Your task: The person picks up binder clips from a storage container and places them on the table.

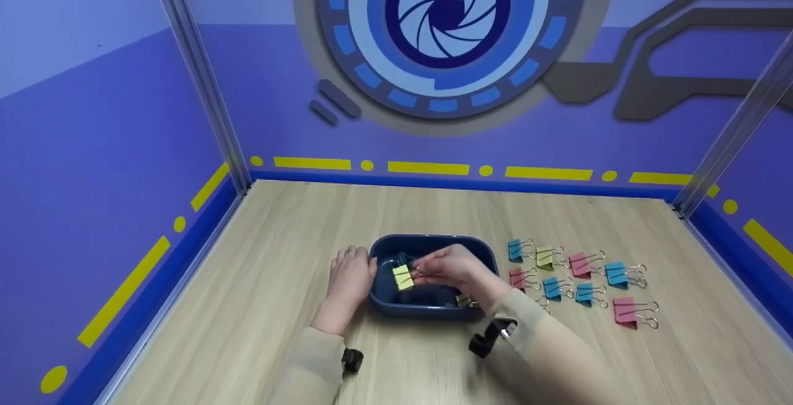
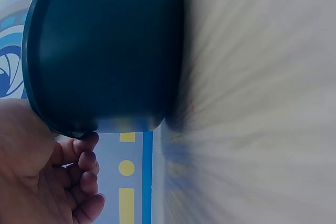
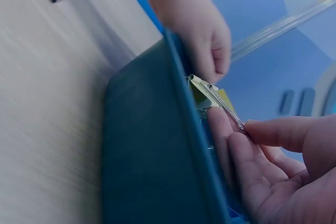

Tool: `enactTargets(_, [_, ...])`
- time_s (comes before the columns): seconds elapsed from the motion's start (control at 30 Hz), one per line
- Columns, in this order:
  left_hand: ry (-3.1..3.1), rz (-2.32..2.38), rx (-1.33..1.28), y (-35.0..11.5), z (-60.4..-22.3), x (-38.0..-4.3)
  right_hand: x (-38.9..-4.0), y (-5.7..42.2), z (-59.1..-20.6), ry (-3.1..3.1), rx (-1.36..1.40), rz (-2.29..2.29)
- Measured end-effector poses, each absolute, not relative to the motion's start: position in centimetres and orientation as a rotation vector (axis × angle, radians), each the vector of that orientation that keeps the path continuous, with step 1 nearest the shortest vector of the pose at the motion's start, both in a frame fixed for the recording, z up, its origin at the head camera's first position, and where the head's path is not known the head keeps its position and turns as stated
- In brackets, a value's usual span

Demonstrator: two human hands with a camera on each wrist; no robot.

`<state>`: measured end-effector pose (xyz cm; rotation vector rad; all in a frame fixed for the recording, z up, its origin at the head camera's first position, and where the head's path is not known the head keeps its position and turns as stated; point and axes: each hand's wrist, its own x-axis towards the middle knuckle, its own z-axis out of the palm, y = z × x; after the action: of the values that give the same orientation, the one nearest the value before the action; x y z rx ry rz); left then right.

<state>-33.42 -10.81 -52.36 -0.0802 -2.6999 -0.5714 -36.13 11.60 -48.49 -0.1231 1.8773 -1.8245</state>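
A dark blue plastic box [image 1: 427, 313] stands on the table. My left hand [image 1: 351, 275] holds its left rim, thumb over the edge; in the left wrist view the curled fingers [image 2: 88, 182] lie beside the box's outer wall [image 2: 110, 51]. Over the inside of the box, my right hand [image 1: 455, 267] pinches a yellow binder clip [image 1: 403, 277] by its wire handles. The right wrist view shows the clip [image 3: 207, 93] just past the rim, its handles between thumb and fingers. A dark clip [image 1: 401, 260] and another yellow clip [image 1: 464, 300] are inside the box.
Right of the box lie several binder clips in loose rows: blue [image 1: 515, 250], yellow [image 1: 545, 258], and pink [image 1: 626, 312] ones, handles pointing right. Some are partly behind the right forearm. Purple-blue walls [image 1: 272, 95] enclose the wooden table [image 1: 260, 256] at back and sides.
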Motion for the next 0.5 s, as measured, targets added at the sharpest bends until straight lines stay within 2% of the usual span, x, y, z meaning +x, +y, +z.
enactTargets(0.5, [-2.71,-0.584,-0.079,-10.9,-52.3,-33.4,-34.6,19.8,-46.6,1.776,-0.168,-1.937])
